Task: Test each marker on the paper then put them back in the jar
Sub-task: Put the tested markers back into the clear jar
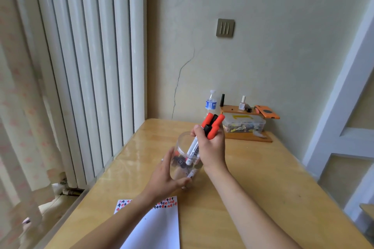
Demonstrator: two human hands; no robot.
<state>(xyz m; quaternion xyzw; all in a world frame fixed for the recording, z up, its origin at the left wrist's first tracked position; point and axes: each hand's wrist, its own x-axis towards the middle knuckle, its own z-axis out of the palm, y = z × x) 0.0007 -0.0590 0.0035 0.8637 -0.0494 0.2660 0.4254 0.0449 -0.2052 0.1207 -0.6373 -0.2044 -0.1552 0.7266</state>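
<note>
A radiator (85, 66) stood beyond the table's left edge. On the table (263, 188), near its front edge and towards the left, lay the paper (159, 226), white with a strip of small red and black marks along its far edge; the left forearm crossed over part of it.

Further in, about midway along the table, the left hand (164, 178) cupped the clear jar (182, 147) from its near left side, fingers curled around the wall. The jar looked tilted towards the person, though how much of its base sat on the wood could not be told. Just right of it, the right hand (210, 145) gripped a bundle of markers (210, 127) in a fist, red and black caps up, white barrels reaching down through the jar's mouth.

At the far right corner sat a water bottle (210, 102), a wooden stand (238, 111) with small bottles, a lidded plastic box (243, 124) and an orange phone (267, 112).

The risk, as I judged it, lay in the bundle: several smooth barrels held in one fist could slip apart, and a loose one might roll towards the table's left edge. A tilted jar could also skid or tip if the left hand eased.
</note>
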